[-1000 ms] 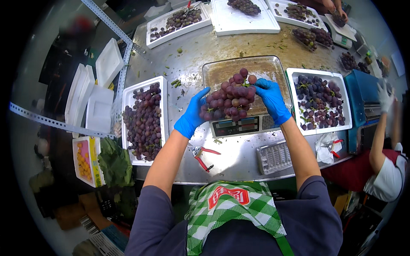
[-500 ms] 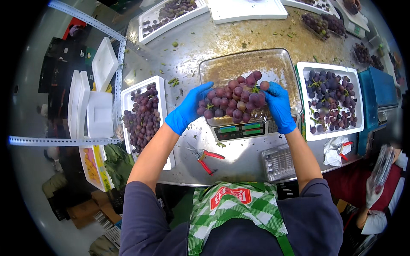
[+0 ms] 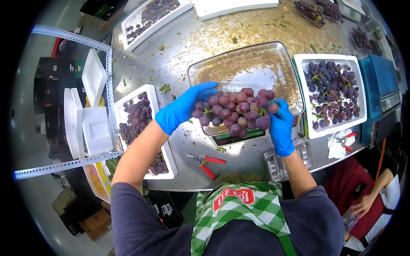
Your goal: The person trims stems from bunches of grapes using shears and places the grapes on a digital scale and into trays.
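Note:
A large bunch of reddish-purple grapes point(image 3: 232, 112) is held over the metal weighing tray point(image 3: 239, 64) of a scale. My left hand point(image 3: 177, 109), in a blue glove, grips the bunch at its left end, its fingers reaching behind. My right hand point(image 3: 280, 128), also blue-gloved, is closed at the right end, its fingertips at a single grape. A clear plastic edge point(image 3: 245, 86) shows behind the bunch; most of it is hidden. Below the scale lie red-handled pruning shears point(image 3: 204, 161), and a clear plastic tray point(image 3: 277, 166) sits under my right forearm.
White foam trays of grapes stand left point(image 3: 145, 91) and right point(image 3: 301, 98), with another tray point(image 3: 128, 42) far left. A second red-handled tool point(image 3: 348, 143) rests on white paper. A blue machine point(image 3: 378, 77) stands at the right; a co-worker's hand point(image 3: 363, 207) is nearby.
The bunch has tilted and come slightly nearer to me, covering more of the scale's display. My right hand has moved lower. The co-worker's hands and clear package have shifted down.

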